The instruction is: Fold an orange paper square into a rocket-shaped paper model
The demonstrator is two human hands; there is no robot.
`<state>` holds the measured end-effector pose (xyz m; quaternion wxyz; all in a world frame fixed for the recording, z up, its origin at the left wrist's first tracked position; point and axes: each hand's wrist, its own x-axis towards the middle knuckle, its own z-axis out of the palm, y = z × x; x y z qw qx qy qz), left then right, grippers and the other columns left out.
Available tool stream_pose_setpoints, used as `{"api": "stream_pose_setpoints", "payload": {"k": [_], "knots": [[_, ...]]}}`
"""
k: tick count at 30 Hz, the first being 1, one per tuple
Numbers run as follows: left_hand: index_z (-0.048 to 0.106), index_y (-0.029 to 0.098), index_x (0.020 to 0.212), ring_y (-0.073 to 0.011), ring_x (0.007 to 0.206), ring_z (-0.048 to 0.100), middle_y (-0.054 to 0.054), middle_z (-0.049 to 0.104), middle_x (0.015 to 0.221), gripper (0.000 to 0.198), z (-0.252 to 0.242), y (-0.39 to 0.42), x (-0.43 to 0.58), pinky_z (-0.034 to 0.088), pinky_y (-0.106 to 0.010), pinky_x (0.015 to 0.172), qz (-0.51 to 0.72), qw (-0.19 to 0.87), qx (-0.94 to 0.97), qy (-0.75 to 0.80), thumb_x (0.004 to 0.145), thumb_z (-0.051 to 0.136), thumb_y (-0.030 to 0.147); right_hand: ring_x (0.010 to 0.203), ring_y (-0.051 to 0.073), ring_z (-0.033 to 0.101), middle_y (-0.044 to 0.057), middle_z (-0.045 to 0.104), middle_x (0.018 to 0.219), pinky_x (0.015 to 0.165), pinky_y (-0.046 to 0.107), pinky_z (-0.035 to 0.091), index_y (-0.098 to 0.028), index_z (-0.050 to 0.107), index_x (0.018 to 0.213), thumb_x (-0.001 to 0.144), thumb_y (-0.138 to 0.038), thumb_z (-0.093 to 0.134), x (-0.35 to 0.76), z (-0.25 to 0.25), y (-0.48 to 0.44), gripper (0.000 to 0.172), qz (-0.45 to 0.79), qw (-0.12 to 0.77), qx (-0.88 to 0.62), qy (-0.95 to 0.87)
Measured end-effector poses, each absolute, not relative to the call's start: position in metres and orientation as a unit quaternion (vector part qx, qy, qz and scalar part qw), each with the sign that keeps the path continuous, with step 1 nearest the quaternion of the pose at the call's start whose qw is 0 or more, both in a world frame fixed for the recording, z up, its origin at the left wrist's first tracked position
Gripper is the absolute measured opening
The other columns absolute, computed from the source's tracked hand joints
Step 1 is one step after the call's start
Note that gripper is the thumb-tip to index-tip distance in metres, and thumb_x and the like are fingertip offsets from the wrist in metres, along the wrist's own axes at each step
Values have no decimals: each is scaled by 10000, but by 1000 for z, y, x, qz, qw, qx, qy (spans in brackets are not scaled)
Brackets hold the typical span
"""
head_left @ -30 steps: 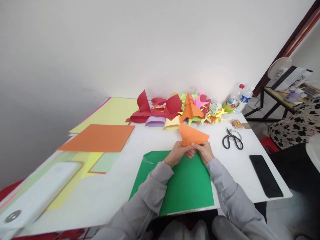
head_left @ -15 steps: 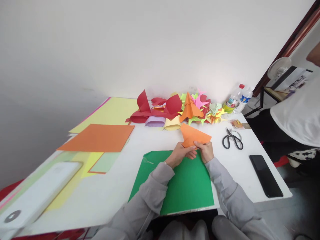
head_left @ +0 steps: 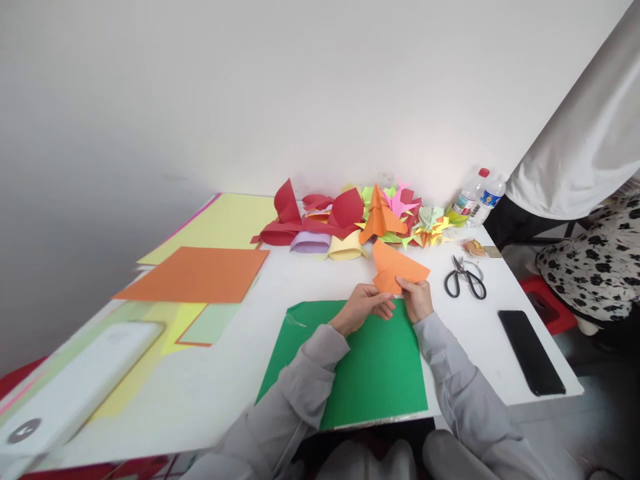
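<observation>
A folded piece of orange paper (head_left: pixel 397 270) is held up above the table, with a flap folded across its lower left. My right hand (head_left: pixel 418 301) pinches its lower edge, thumb on the near face and the other fingers behind. Close to the paper's lower left corner is my left hand (head_left: pixel 364 308), its thumb stretched out and apart from the curled fingers; whether it touches the paper is hard to see. Under both forearms lies a large green sheet (head_left: pixel 373 373) at the table's front edge.
Folded red, purple and yellow paper shapes (head_left: pixel 280 230) and an orange paper plane (head_left: pixel 380 220) line the wall. Black-handled scissors (head_left: pixel 465 280), a phone (head_left: pixel 531 352) and bottles (head_left: pixel 465 200) are at right. Orange sheets (head_left: pixel 193 275) and a white device (head_left: pixel 80 393) lie left. People are at right.
The orange paper has moved slightly right and up with my right hand, and my left hand has come away from its lower left part. The person at right has shifted.
</observation>
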<state>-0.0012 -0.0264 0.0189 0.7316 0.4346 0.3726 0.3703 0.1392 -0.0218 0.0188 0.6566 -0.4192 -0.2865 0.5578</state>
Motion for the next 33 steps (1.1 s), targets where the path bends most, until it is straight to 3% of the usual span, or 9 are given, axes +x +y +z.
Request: {"api": "stream_pose_setpoints", "payload": {"k": [7,14,24,29,33], "knots": [[680,66,794,-161,549,646,-106,714,727,418,23,-28,2,544,-282,514,392,726,431,364,571,804,397,645,200,631,26,670,583,591,316,489,-153,654,603,516,-238,806,139,19,-23,195,569,639,-411,-314],[620,98,661,-129,419,567,-19,618,501,341,21,-30,7,473,-252,433,448,669,441,398,600,772,397,601,229,639,63,655,539,544,343,516,-158,620,546,603,-321,762,130,27,-34,224,628,570,-386,-363],[630,106,687,-141,443,577,-25,637,554,299,20,-30,7,480,-274,437,449,683,436,378,620,746,374,607,232,642,63,664,555,551,348,517,-149,632,560,570,-297,785,130,29,-33,212,626,587,-379,-346],[623,95,559,-129,393,545,-40,606,485,320,20,-30,6,457,-266,422,420,679,472,375,643,720,388,645,202,638,54,700,662,585,313,495,-145,661,625,540,-272,808,137,23,-27,212,583,632,-387,-333],[614,112,553,-122,372,529,-32,612,484,312,20,-30,5,441,-261,413,446,656,472,385,624,732,391,567,171,596,33,667,578,546,289,459,-145,672,642,573,-344,795,139,15,-25,244,557,603,-434,-371]]}}
